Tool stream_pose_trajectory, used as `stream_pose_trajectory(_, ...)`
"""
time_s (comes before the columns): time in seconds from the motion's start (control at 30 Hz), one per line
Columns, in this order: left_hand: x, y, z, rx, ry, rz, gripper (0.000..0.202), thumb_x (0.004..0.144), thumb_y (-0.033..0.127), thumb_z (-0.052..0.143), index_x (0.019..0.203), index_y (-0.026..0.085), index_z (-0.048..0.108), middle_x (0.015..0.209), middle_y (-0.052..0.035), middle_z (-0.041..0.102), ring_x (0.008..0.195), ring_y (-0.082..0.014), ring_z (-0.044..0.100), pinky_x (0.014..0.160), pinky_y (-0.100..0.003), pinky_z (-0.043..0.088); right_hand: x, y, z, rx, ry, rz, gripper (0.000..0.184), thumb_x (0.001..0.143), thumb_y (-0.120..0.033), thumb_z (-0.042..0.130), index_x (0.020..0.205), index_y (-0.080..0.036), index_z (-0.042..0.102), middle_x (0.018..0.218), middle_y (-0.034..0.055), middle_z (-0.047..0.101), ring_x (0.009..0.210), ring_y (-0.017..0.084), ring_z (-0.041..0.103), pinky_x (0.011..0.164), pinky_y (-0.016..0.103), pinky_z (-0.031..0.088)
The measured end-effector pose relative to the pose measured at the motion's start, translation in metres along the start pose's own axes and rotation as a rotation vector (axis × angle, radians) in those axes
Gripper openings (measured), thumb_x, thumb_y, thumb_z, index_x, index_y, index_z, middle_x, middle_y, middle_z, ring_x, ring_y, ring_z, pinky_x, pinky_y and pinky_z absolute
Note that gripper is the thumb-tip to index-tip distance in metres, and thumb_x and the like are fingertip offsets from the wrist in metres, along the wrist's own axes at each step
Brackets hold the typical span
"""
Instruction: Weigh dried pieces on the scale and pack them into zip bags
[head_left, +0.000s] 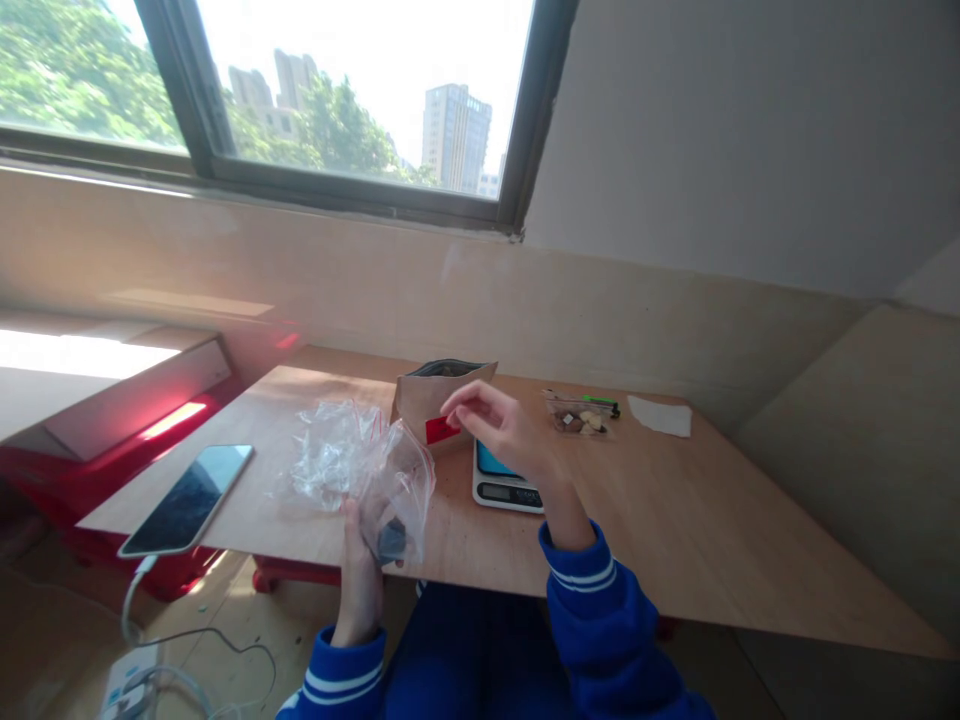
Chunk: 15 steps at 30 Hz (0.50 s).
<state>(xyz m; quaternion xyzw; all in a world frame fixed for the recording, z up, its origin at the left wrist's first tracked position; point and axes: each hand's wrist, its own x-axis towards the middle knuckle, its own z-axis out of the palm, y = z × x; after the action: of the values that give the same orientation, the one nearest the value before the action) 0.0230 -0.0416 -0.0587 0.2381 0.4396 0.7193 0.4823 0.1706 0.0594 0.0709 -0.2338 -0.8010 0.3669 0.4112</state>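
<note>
The left hand [360,590] closes around the lower part of a clear zip bag [397,490], just off the near edge of the plywood table [675,540], with a dark lump [391,540] in the bag's bottom corner. The right hand [499,425] is open and raised, fingers loosely curled, over a digital kitchen scale [504,487] near the middle of the table, touching nothing that can be seen.

Just behind the hand stands a kraft paper pouch [442,395] with a red label [442,430], its mouth open and dark inside. Crumpled clear plastic [330,455] lies left of the zip bag; whether it is a separate piece is hard to tell. Towards the far edge sit a small clear container of nuts [579,417], a green-and-black marker [601,405] and a white paper sheet [660,416]. A smartphone [187,500] lies at the near left corner, with a white cable [131,590] dropping to a power strip [127,685] on the floor.

The table's pale, grainy wood rests on a glossy red frame [289,573]. Beyond it, a smooth beige wall [375,280] rises to a dark-framed window [352,190] showing trees and towers.
</note>
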Motion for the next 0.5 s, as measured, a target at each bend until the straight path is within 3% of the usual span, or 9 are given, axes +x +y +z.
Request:
stream_pose_trajectory(0.07,0.0,-0.002,0.002,0.024,0.01,0.045,0.059,0.09,0.059,0.033,0.133,0.023,0.052,0.126,-0.0055,0.064,0.118,-0.0204,0.056,0.092,-0.03,0.048,-0.016,-0.006,0.012,0.065,-0.271,0.088,0.013,0.091,-0.017,0.047,0.095,-0.017,0.059,0.092,0.0034,0.065,0.088,0.013,0.063,0.08,0.027,0.052)
stream_pose_trajectory(0.13,-0.002,-0.004,0.004,0.054,0.01,0.093,0.059,0.091,0.057,0.033,0.138,0.024,0.047,0.133,-0.0049,0.058,0.127,-0.0202,0.049,0.105,-0.034,0.039,-0.027,-0.007,0.028,-0.031,-0.39,0.129,0.012,0.088,-0.011,0.049,0.092,-0.016,0.06,0.092,0.0046,0.065,0.088,0.015,0.063,0.081,0.028,0.052)
stream_pose_trajectory(0.3,-0.008,-0.001,0.008,0.172,-0.054,0.156,0.059,0.091,0.055,0.035,0.139,0.022,0.045,0.136,-0.0063,0.056,0.132,-0.0218,0.043,0.113,-0.038,0.028,-0.043,0.006,0.063,-0.28,-0.413,0.085,0.024,0.084,-0.003,0.047,0.101,-0.014,0.06,0.108,0.0094,0.064,0.103,0.02,0.059,0.094,0.036,0.047)
stream_pose_trajectory(0.4,-0.008,0.001,0.008,0.232,-0.052,0.188,0.059,0.091,0.056,0.033,0.135,0.021,0.05,0.13,-0.0064,0.06,0.135,-0.022,0.039,0.115,-0.038,0.025,-0.048,0.012,0.07,-0.311,-0.45,0.018,0.024,0.088,-0.008,0.048,0.106,-0.016,0.061,0.116,0.0095,0.061,0.112,0.021,0.055,0.1,0.039,0.044)
stream_pose_trajectory(0.5,-0.004,-0.003,0.004,0.292,-0.025,0.227,0.057,0.091,0.057,0.032,0.129,0.022,0.057,0.138,-0.0048,0.054,0.136,-0.0227,0.037,0.117,-0.039,0.019,-0.051,0.012,0.068,-0.28,-0.499,-0.008,0.021,0.091,-0.013,0.047,0.103,-0.018,0.063,0.113,0.0076,0.063,0.107,0.019,0.057,0.098,0.037,0.046)
